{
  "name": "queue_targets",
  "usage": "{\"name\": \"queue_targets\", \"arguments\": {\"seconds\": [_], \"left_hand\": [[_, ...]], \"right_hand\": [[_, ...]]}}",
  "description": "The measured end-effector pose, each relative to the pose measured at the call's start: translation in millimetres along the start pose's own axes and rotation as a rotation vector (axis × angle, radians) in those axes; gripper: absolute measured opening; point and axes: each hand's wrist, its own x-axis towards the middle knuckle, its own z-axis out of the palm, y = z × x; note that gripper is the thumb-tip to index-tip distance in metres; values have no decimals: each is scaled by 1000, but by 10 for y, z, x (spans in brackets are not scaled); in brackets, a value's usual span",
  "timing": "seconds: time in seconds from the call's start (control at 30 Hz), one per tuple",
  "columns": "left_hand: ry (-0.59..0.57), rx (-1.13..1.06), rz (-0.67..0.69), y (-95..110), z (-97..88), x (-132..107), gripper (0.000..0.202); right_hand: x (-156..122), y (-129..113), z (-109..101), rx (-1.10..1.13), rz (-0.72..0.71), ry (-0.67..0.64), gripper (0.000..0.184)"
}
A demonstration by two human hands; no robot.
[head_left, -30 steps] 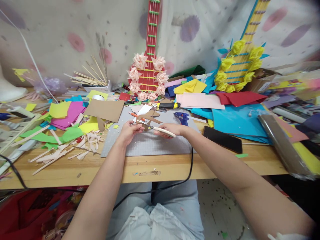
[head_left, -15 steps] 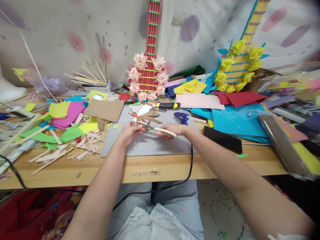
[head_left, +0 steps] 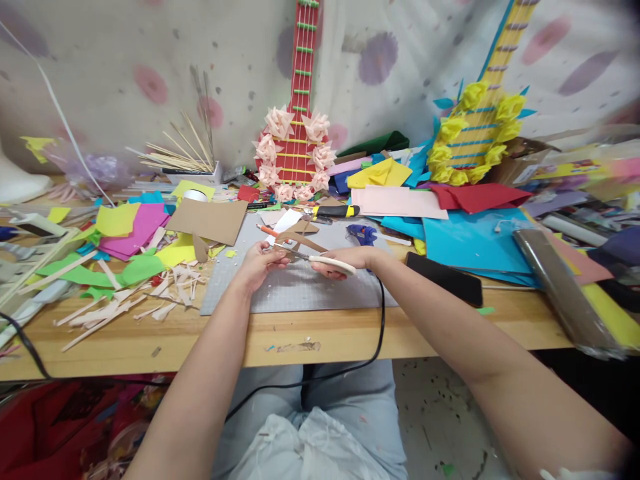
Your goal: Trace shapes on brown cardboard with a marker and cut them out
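Observation:
White-handled scissors are gripped by my right hand, their blades pointing left toward my other hand. My left hand pinches a strip of brown paper that curves above the blades. How far the blades are apart is too small to make out. Both hands are over a grey cutting mat. Behind them on the mat lie an orange pen-like tool and a white paper scrap. A blue glue gun rests just beyond my right wrist.
A red paper guitar and a yellow one stand at the back. Pale scraps and a brown sheet lie left. A black phone and blue sheets lie right. A black cable hangs over the table's front edge.
The brown strip and the scissor blades have shifted slightly between my hands, and the scissor handle sits a touch further right. Both hands keep their hold.

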Motion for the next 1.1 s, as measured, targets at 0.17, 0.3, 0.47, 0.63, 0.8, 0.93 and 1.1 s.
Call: {"name": "queue_targets", "arguments": {"seconds": [0.17,0.3,0.47,0.63,0.8,0.93,1.1], "left_hand": [[9,-13,-6,21,14,-7,46],[9,-9,-15,32,22,-12,43],[15,-4,-22,36,34,-19,39],[6,-17,-27,33,24,-24,37],[-62,-28,-27,39,-36,-9,27],[-72,78,-18,33,-60,6,17],[-53,195,2,15,-46,0,24]], "right_hand": [[43,60,3,113,27,-84,42],[73,102,-7,113,29,-83,51],[79,111,-1,116,24,-60,52],[75,115,-5,150,-2,-94,50],[56,130,-9,209,16,-97,48],[59,193,-10,245,18,-125,49],[56,252,-14,255,18,-145,50]]}}
